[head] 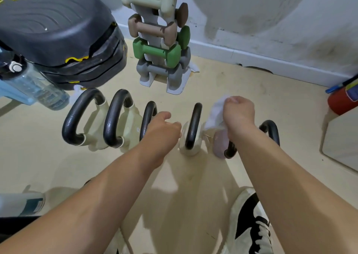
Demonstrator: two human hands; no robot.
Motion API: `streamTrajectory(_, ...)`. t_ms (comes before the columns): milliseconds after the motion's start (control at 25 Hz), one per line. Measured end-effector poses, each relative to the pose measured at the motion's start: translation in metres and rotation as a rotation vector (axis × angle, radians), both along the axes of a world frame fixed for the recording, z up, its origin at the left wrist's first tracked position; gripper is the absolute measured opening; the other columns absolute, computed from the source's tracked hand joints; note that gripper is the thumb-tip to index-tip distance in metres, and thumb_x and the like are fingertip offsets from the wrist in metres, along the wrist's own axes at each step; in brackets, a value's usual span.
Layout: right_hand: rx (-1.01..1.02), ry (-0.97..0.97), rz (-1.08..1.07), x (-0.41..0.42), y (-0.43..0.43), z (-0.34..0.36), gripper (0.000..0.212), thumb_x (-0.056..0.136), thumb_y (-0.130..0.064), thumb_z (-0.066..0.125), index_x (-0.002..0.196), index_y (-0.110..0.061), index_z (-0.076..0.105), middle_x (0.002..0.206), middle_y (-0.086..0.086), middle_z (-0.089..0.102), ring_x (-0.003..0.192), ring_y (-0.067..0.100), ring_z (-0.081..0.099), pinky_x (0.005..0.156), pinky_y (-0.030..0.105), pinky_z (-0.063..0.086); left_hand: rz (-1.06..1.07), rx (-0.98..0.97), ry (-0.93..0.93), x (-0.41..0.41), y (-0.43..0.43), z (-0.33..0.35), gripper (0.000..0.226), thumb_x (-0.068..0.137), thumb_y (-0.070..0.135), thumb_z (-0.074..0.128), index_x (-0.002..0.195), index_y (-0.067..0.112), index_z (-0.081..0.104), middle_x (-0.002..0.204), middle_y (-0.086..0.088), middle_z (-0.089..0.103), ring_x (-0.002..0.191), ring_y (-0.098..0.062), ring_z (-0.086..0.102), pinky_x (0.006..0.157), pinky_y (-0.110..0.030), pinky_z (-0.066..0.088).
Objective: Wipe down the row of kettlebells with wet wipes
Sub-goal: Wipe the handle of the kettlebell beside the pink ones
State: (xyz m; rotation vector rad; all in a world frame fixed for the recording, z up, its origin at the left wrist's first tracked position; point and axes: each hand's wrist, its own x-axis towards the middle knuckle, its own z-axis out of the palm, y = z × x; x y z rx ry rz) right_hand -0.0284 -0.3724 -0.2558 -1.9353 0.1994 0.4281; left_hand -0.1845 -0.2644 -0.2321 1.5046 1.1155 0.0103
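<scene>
Head view is looking down on a beige floor (pixel 242 83), and the far side is busy. A black ribbed step platform with yellow lettering (pixel 54 21) is sitting far left. A clear plastic water bottle (pixel 36 87) is lying just in front of it. A pale rack of green, brown, beige and grey dumbbells (pixel 160 46) is standing far centre by the white wall, and a red fire extinguisher (pixel 341 101) is peeking in at the right edge. Both bare forearms are crossing the near floor and hiding parts of the row.

The row of five kettlebells (pixel 114 122) is running left to right across the middle. It is showing four cream bodies and one pale pink kettlebell (pixel 219 141) at the right end. All have glossy black loop handles standing upright, each arching near to far.

The right hand (pixel 239 111) is clenching a crumpled white wet wipe (pixel 217 112), which is hanging between the fourth cream kettlebell (pixel 190 149) and the pink one. The left hand (pixel 164 127) is over the third bell with fingers curled; I cannot tell whether it is gripping anything.
</scene>
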Motion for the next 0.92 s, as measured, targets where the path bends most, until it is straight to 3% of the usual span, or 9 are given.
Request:
streamTrajectory(120, -0.076, -0.132, 0.103, -0.021, 0.014, -0.006, 0.026, 0.101, -0.022, 0.041, 0.098, -0.013, 0.066, 0.089, 0.006, 0.063, 0.08, 0.026, 0.06, 0.066, 0.022, 0.043, -0.1, -0.003, 0.031, 0.003, -0.004, -0.016, 0.047, 0.099, 0.016, 0.047, 0.143, 0.031, 0.048, 0.12, 0.001, 0.069, 0.103, -0.015, 0.065, 0.076, -0.021, 0.05)
streamTrajectory(200, -0.08, -0.119, 0.295, -0.052, 0.03, -0.023, 0.03, 0.105, -0.023, 0.037, 0.125, -0.018, 0.059, 0.125, 0.008, 0.061, 0.107, 0.022, 0.058, 0.085, 0.025, 0.042, -0.159, -0.001, 0.031, 0.004, -0.003, -0.032, 0.043, 0.099, 0.011, 0.045, 0.139, 0.026, 0.054, 0.131, 0.005, 0.063, 0.115, -0.012, 0.062, 0.087, -0.024, 0.051)
streamTrajectory(320, -0.161, -0.2, 0.54, -0.087, 0.041, -0.047, 0.06, 0.108, -0.022, 0.031, 0.161, -0.016, 0.004, 0.169, -0.005, -0.012, 0.151, 0.011, 0.017, 0.111, 0.015, 0.017, -0.191, -0.011, 0.06, 0.001, 0.005, -0.053, 0.046, 0.094, 0.006, 0.048, 0.136, 0.02, 0.059, 0.127, 0.005, 0.066, 0.118, -0.013, 0.063, 0.105, -0.036, 0.052)
streamTrajectory(440, -0.26, -0.33, 0.594, -0.069, 0.054, -0.06, 0.063, 0.106, -0.017, 0.032, 0.159, -0.006, 0.001, 0.168, 0.003, -0.017, 0.156, 0.019, 0.004, 0.123, 0.027, 0.015, -0.217, -0.049, 0.074, -0.002, 0.009, -0.067, 0.043, 0.093, 0.001, 0.045, 0.127, 0.018, 0.064, 0.12, 0.001, 0.071, 0.11, -0.013, 0.068, 0.101, -0.035, 0.055)
streamTrajectory(520, -0.33, -0.305, 0.611, -0.03, 0.072, -0.064, 0.049, 0.103, -0.013, 0.034, 0.149, 0.004, 0.031, 0.16, 0.019, 0.023, 0.144, 0.031, 0.03, 0.113, 0.033, 0.033, -0.194, -0.098, 0.069, -0.001, 0.01, -0.072, 0.043, 0.095, -0.003, 0.041, 0.128, 0.016, 0.061, 0.12, -0.001, 0.069, 0.11, -0.015, 0.068, 0.101, -0.035, 0.054)
streamTrajectory(600, -0.364, -0.095, 0.623, 0.006, 0.081, -0.055, 0.036, 0.1, -0.015, 0.036, 0.124, 0.005, 0.055, 0.12, 0.021, 0.056, 0.098, 0.031, 0.054, 0.079, 0.032, 0.043, -0.166, -0.134, 0.065, 0.001, 0.012, -0.073, 0.043, 0.096, -0.003, 0.043, 0.131, 0.018, 0.058, 0.119, 0.001, 0.066, 0.111, -0.017, 0.067, 0.103, -0.037, 0.053)
streamTrajectory(720, -0.295, 0.071, 0.602, 0.013, 0.078, -0.046, 0.029, 0.1, -0.018, 0.035, 0.106, -0.001, 0.058, 0.099, 0.011, 0.053, 0.074, 0.024, 0.051, 0.059, 0.029, 0.035, -0.15, -0.153, 0.06, 0.005, 0.014, -0.074, 0.042, 0.096, -0.002, 0.043, 0.13, 0.019, 0.058, 0.116, 0.002, 0.066, 0.108, -0.016, 0.068, 0.103, -0.039, 0.054)
streamTrajectory(800, -0.294, -0.142, 0.595, -0.015, 0.071, -0.057, 0.029, 0.103, -0.02, 0.032, 0.121, -0.005, 0.049, 0.131, 0.011, 0.045, 0.108, 0.03, 0.053, 0.081, 0.032, 0.043, -0.162, -0.148, 0.059, 0.006, 0.015, -0.074, 0.041, 0.096, -0.001, 0.043, 0.129, 0.016, 0.06, 0.116, 0.001, 0.068, 0.107, -0.016, 0.069, 0.102, -0.039, 0.055)
streamTrajectory(920, -0.347, -0.42, 0.722, -0.081, 0.043, -0.071, 0.056, 0.106, -0.023, 0.028, 0.156, -0.003, 0.016, 0.169, 0.003, -0.008, 0.156, 0.023, -0.008, 0.124, 0.03, 0.009, -0.156, -0.13, 0.052, 0.003, 0.017, -0.074, 0.032, 0.097, 0.004, 0.05, 0.124, 0.011, 0.066, 0.114, -0.004, 0.074, 0.108, -0.02, 0.07, 0.1, -0.036, 0.056)
